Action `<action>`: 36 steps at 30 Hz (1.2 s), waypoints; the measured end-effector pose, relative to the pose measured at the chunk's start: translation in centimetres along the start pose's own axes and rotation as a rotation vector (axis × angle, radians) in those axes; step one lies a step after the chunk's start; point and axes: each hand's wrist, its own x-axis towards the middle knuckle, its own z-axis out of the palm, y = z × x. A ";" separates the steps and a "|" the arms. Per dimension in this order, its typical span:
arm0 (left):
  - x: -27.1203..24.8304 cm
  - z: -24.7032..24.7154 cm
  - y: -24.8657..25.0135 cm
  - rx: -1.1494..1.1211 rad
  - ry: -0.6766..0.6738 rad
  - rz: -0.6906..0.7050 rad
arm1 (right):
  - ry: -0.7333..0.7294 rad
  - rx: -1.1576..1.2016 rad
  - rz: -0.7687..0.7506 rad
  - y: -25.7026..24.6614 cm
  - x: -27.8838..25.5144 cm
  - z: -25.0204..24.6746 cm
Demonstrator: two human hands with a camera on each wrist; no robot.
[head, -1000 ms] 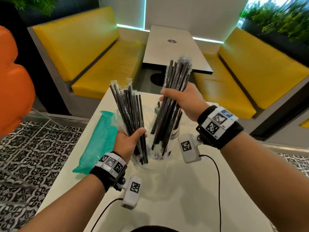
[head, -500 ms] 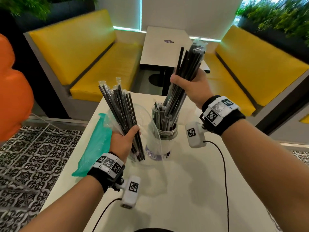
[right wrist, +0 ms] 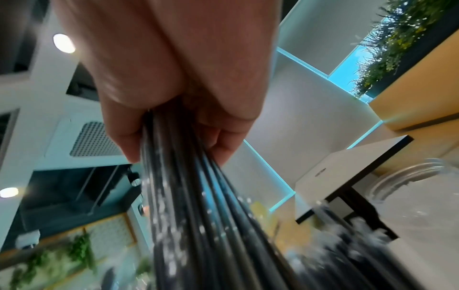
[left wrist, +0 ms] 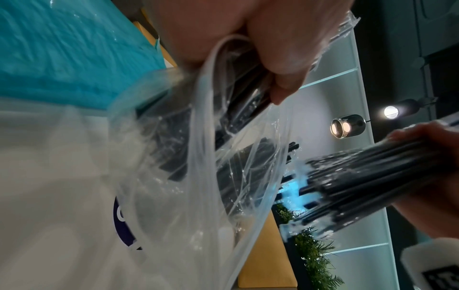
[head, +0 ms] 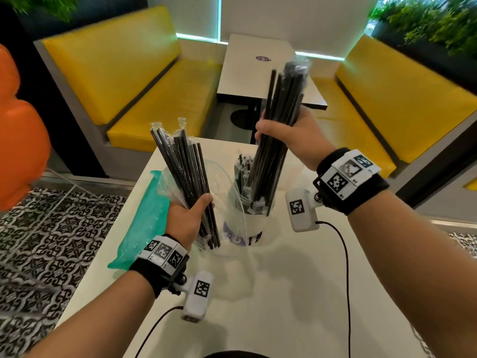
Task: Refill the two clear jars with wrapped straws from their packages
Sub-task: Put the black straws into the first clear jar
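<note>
Since the earlier frame, the right hand (head: 291, 135) has been raised higher above the white table (head: 271, 293), and its bundle of black wrapped straws (head: 278, 120) has been drawn up so that only the lower ends are seen inside the clear jar (head: 247, 218).

Nearest the viewer, two forearms are seen reaching out over the table, each with a black wristband carrying square printed markers and a small white camera on a cable.

The left hand (head: 187, 218) is held just left of the jar. Its fingers and thumb are curled around a second bundle of black wrapped straws (head: 183, 177), gripped near the lower end and fanned upward to the left. A clear plastic package (left wrist: 203, 176) is held together with this bundle and hangs loosely around its lower part.

A teal plastic package (head: 140, 223) is laid flat on the table, just beside the left hand on its outer side.

The jar stands upright on the table between the two hands, with more black straws standing in it. The right hand's fingers are wrapped tightly around the middle of its bundle, which is tilted slightly to the right.

Beyond the table, two yellow benches (head: 144, 81) are set facing each other, with another white table (head: 260, 71) between them.
</note>
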 end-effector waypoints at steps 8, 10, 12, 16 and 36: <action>0.5 -0.4 -0.2 0.044 0.004 -0.001 | 0.158 -0.054 0.025 2.2 1.9 0.2; 0.7 -0.5 -0.2 0.041 0.003 0.003 | 0.163 -0.041 0.018 2.3 2.0 0.4; 0.7 -0.5 -0.1 0.035 0.000 0.001 | 0.164 -0.027 0.024 2.8 1.8 1.0; 0.9 -0.3 -0.2 0.032 -0.016 -0.006 | 0.230 -0.011 0.098 4.8 0.6 2.4; 1.3 -0.6 -1.1 0.015 -0.015 -0.024 | 0.061 -0.521 0.420 9.2 -2.6 5.2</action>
